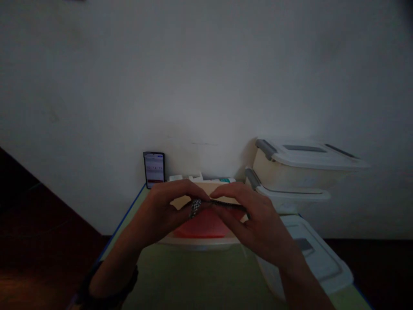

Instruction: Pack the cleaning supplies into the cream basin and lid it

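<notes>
My left hand (161, 211) and my right hand (254, 219) meet at chest height over a green table (193, 280). Both pinch a small flat item with a checkered black-and-white pattern (195, 208) that runs into a dark thin strip (226, 203) under my right fingers. The dim light keeps me from naming it. Just below the hands stands a pale tub with red contents (203, 230).
A phone (154, 169) with a lit screen leans upright on the white wall. Small boxes (193, 177) lie behind the hands. Two lidded plastic bins are stacked at the right (300, 168), and a third lidded bin (316, 258) sits nearer. Dark floor lies left of the table.
</notes>
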The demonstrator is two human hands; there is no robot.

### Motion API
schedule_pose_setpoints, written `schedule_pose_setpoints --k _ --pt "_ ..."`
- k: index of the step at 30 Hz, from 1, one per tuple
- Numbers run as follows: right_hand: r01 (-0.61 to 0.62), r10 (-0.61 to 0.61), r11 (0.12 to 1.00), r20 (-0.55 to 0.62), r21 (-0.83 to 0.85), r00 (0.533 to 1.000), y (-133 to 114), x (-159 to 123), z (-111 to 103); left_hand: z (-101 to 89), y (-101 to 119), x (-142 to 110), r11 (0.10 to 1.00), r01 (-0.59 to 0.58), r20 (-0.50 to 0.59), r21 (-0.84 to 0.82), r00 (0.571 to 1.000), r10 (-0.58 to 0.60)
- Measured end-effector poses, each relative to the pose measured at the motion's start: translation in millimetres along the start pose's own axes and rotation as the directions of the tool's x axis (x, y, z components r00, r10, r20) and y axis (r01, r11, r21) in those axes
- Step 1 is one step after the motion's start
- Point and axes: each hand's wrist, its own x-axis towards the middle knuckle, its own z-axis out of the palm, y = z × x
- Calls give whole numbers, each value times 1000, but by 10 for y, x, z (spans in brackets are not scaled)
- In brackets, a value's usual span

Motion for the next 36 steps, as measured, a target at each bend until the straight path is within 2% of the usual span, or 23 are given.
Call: schedule_pose_setpoints --k 4,7,14,20,22,26,29,32,36 --pt "-23 22 998 6 54 1000 -2 7 23 25 43 4 999 -11 77 -38 997 14" --pt "-36 35 997 6 62 999 43 13 13 31 41 -4 997 25 118 -75 993 -16" --pt "-91 97 992 -72 83 993 76 8 -23 64 18 5 983 98 67 -157 994 -89" --pt "-98 96 992 42 75 995 37 35 -16 83 21 22 994 36 76 -100 997 -29" --pt "-98 95 993 46 71 994 32 45 0 93 15 13 993 31 78 -113 997 -22" --pt "-126 131 989 -69 79 989 95 25 -61 89 -53 -27 976 79 153 -201 987 -48" --pt "-182 212 970 -191 163 958 210 -14 -186 54 -130 -39 987 85 243 -138 969 -50" --pt "-206 277 944 -279 258 920 335 -44 -306 4 -183 -27 994 84 287 -69 956 -61" --pt "-179 280 941 -362 289 889 437 -49 -379 -58 -216 -14 987 142 337 -70 935 -111"
